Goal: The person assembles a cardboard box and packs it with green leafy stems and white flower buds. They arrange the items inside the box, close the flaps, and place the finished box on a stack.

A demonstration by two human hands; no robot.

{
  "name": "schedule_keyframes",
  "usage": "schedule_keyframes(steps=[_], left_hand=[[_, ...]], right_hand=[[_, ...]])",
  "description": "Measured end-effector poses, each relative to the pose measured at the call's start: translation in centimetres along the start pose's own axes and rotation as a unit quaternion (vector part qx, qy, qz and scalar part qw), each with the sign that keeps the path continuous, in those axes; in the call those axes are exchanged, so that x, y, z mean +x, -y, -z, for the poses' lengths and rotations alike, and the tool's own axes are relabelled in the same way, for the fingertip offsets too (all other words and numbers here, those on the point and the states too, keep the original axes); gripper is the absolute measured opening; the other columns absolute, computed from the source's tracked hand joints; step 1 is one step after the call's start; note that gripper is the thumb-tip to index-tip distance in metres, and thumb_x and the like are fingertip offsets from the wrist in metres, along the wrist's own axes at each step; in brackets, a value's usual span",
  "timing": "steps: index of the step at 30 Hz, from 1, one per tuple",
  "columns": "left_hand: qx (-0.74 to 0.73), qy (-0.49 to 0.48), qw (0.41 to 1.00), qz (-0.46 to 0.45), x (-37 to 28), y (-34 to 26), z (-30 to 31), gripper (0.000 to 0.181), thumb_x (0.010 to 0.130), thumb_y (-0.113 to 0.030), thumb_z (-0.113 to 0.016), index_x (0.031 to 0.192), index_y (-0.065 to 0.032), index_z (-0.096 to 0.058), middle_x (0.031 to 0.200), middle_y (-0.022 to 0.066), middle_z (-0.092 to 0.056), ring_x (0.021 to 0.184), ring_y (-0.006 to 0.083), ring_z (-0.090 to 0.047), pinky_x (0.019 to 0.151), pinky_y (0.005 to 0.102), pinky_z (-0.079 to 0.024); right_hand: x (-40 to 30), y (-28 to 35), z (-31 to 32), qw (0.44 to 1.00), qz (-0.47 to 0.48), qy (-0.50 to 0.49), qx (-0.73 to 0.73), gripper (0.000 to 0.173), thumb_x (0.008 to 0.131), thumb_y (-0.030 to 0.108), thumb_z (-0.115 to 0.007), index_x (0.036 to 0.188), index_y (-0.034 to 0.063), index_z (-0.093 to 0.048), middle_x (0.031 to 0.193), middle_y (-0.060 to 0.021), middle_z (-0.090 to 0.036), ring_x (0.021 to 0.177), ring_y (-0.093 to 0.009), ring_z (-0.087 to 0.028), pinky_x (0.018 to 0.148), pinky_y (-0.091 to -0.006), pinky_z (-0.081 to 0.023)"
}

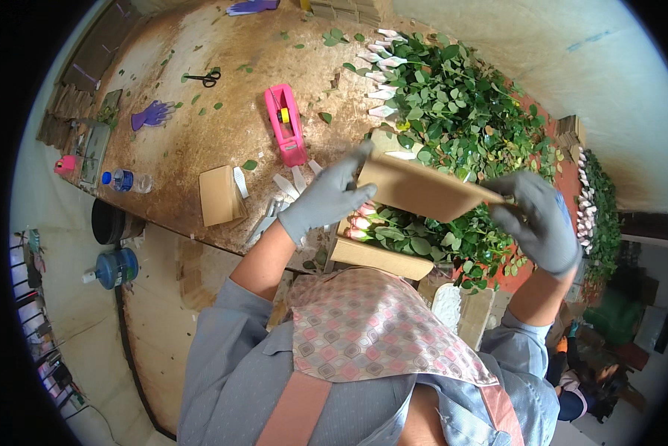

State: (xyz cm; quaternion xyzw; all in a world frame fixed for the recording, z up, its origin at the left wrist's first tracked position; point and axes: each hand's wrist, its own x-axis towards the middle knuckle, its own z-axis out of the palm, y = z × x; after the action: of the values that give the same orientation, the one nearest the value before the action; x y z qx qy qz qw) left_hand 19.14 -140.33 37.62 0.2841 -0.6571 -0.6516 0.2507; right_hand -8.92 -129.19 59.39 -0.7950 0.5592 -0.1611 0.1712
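Observation:
Between my two gloved hands a brown cardboard sheet is raised over a bunch of pink roses with leafy stems. My left hand, in a grey glove, is at the sheet's left end, thumb and fingers apart; its exact contact is unclear. My right hand, also grey-gloved and slightly blurred, grips the sheet's right end. The rose heads lie beside an upright cardboard flap nearest my body. A folded piece of cardboard and several white sleeves lie left of my left hand.
A pink tape dispenser, black scissors, a purple glove and a water bottle lie on the worn table. Leafy stems with white-wrapped heads are piled beyond the sheet. Another person is at lower right.

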Motion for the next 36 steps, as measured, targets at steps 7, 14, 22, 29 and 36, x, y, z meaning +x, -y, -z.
schedule_keyframes(steps=[7,14,22,29,36], left_hand=[[0.279,0.21,0.936,-0.046,-7.0,1.5,0.5,0.042,0.088,-0.002,-0.056,0.128,-0.0088,-0.067,0.126,0.0174,-0.068,0.114,0.0326,-0.067,0.101,0.0407,-0.051],[0.266,0.113,0.957,-0.007,-9.0,2.2,-0.3,0.043,0.09,-0.001,-0.047,0.127,-0.0091,-0.067,0.125,0.019,-0.068,0.113,0.037,-0.065,0.1,0.0443,-0.051],[0.427,-0.049,0.868,0.25,-8.2,8.4,2.8,0.035,0.091,-0.038,-0.065,0.107,-0.0077,-0.072,0.102,0.0211,-0.072,0.09,0.0377,-0.07,0.08,0.0484,-0.054],[0.498,-0.032,0.835,0.232,-5.0,16.8,-3.0,0.029,0.092,-0.026,-0.054,0.11,-0.0081,-0.067,0.09,0.0191,-0.07,0.085,0.0359,-0.069,0.08,0.0501,-0.054],[0.557,-0.086,0.82,0.099,-7.4,12.3,1.3,0.037,0.087,-0.027,-0.069,0.117,-0.0069,-0.065,0.138,0.0219,-0.049,0.115,0.0371,-0.055,0.096,0.0495,-0.046]], right_hand=[[0.5,-4.4,-4.9,0.867,-0.124,0.164,0.455,0.035,0.103,0.023,-0.059,0.124,-0.0033,-0.065,0.109,-0.0111,-0.071,0.1,-0.018,-0.07,0.086,-0.0327,-0.058],[1.2,-4.9,-26.5,0.967,-0.107,0.194,0.122,0.027,0.089,0.033,-0.068,0.095,0.0065,-0.065,0.098,-0.0195,-0.069,0.093,-0.04,-0.066,0.083,-0.0471,-0.052],[2.3,-4.7,-28.0,0.957,-0.119,0.264,-0.018,0.031,0.093,0.032,-0.065,0.103,0.0032,-0.062,0.109,-0.0228,-0.07,0.105,-0.041,-0.067,0.087,-0.0492,-0.052],[2.1,-4.4,-28.0,0.971,-0.112,0.211,0.015,0.027,0.091,0.033,-0.067,0.098,0.0078,-0.062,0.1,-0.0179,-0.069,0.098,-0.039,-0.067,0.085,-0.0481,-0.052],[1.6,-5.3,-28.2,0.968,-0.135,0.207,0.04,0.029,0.088,0.035,-0.069,0.099,0.0089,-0.064,0.102,-0.0164,-0.07,0.1,-0.038,-0.067,0.085,-0.0474,-0.053]])
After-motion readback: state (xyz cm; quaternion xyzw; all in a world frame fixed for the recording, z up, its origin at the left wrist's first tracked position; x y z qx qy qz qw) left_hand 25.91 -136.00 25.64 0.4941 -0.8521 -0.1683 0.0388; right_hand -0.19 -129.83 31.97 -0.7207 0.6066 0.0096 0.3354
